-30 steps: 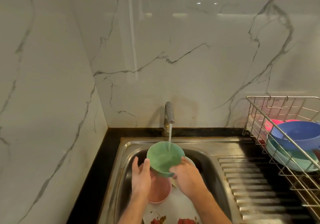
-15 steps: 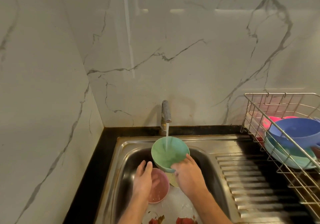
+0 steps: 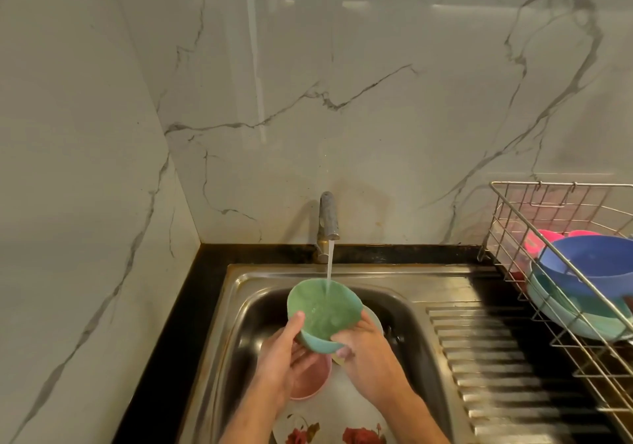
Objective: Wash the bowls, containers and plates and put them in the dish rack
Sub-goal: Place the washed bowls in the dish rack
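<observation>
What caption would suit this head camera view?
Both hands, left hand and right hand, hold a round green plastic bowl under the running steel tap.

Both hands hold a green bowl (image 3: pixel 323 310) tilted under the tap (image 3: pixel 328 216), whose stream lands inside it. The left hand (image 3: pixel 281 358) grips its rim at 8 o'clock, the right hand (image 3: pixel 363 347) at 4 o'clock. Below lie a pink bowl (image 3: pixel 313 382) and a flowered plate (image 3: pixel 342 416) in the sink (image 3: pixel 411 323). At 3 o'clock the dish rack (image 3: pixel 513 231) holds a blue bowl (image 3: pixel 589 265).
</observation>
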